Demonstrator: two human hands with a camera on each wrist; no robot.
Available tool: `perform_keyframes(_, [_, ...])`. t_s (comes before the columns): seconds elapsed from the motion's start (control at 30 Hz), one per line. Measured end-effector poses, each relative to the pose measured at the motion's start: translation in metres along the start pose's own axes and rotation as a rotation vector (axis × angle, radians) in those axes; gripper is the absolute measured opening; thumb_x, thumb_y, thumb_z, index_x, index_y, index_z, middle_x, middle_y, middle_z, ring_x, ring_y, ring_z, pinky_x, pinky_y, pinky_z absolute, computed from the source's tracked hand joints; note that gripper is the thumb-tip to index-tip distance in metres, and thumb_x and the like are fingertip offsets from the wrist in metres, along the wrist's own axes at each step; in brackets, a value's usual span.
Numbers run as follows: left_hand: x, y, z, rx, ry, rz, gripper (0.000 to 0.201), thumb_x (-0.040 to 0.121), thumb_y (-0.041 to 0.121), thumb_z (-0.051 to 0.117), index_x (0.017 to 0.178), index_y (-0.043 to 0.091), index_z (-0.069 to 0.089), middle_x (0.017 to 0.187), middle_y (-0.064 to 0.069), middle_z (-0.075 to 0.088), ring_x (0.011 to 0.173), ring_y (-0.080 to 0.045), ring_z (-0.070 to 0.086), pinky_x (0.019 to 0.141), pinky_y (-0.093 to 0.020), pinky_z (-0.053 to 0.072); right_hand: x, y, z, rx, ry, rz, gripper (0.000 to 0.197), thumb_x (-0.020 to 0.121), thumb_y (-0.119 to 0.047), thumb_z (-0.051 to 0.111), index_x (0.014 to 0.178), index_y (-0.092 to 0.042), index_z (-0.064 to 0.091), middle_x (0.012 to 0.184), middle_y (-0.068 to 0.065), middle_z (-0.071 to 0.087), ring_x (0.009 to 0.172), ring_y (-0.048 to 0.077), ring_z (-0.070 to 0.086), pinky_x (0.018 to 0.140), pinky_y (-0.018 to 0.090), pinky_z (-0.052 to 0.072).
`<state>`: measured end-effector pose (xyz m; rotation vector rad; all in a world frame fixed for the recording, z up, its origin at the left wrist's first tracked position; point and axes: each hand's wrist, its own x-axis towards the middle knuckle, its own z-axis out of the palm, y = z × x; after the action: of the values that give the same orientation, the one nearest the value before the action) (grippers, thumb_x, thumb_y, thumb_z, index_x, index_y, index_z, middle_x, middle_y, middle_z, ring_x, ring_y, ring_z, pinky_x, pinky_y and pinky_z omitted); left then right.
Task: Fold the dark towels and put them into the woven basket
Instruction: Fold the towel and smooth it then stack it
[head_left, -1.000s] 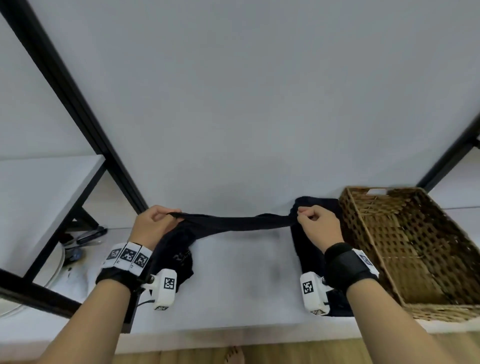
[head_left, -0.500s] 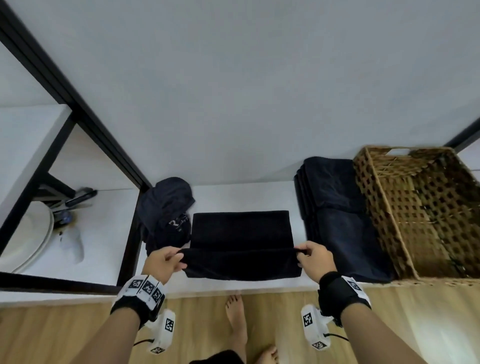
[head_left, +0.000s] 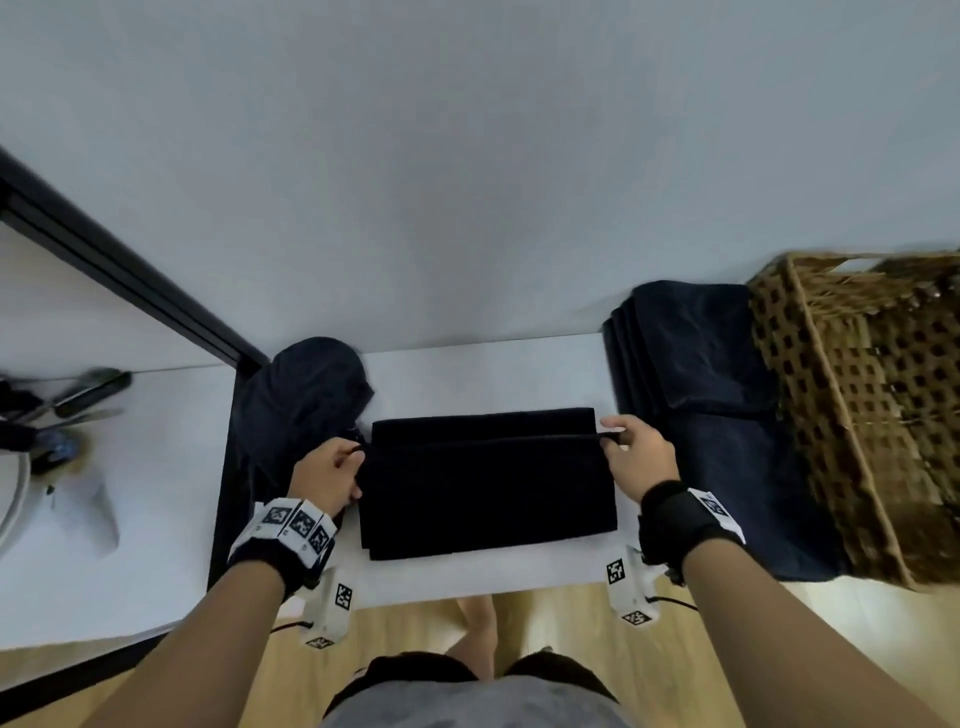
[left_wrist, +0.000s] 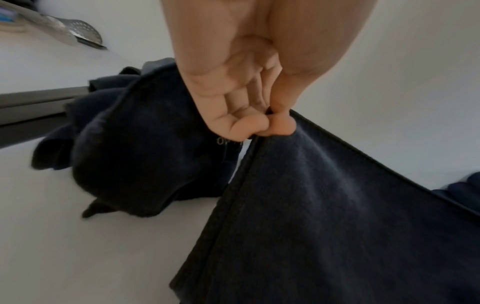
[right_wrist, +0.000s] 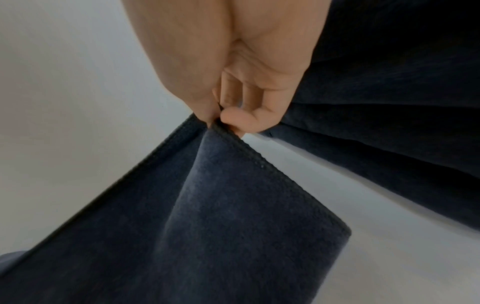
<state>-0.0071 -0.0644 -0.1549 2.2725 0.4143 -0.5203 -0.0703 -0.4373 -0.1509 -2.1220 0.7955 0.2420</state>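
Here, dark towel (head_left: 488, 488) stretched between hands, left hand (head_left: 324, 480) and right hand (head_left: 636, 462) each pinching a corner.

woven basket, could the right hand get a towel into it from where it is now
Probably yes. The woven basket stands open-topped to the right of the right hand, with only the stack of folded towels lying low between them. But that hand pinches a corner of the towel being folded.
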Motion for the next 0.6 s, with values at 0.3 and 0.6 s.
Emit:
perform_keyframes(0.3, [0.041,0.009,0.018,-0.057,-0.011,-0.026,0.012,0.1,0.018,0.047,0.101,0.015,0.058,0.059,-0.012,0.061,0.048,-0.019,0.057,0.05,-0.027,0.042,0.036,-0.014,0.017,-0.03,0.061,0.031,0.021,0.091,-0.01,0.063,0.111,-0.014,0.068,0.104,0.011,0.07,0.101,0.026,0.063,0.086,0.021,0.039])
perform_keyframes(0.6, [0.037,0.01,0.035,0.036,0.021,0.102,0.03,0.096,0.017,0.056,0.126,0.012,0.052,0.122,-0.006,0.054,0.084,-0.025,0.066,0.066,-0.03,0.053,0.024,-0.003,0.044,-0.141,0.151,-0.025,0.035,0.086,0.001,0.058,0.119,-0.01,0.063,0.123,0.013,0.059,0.109,0.027,0.059,0.093,0.028,0.044])
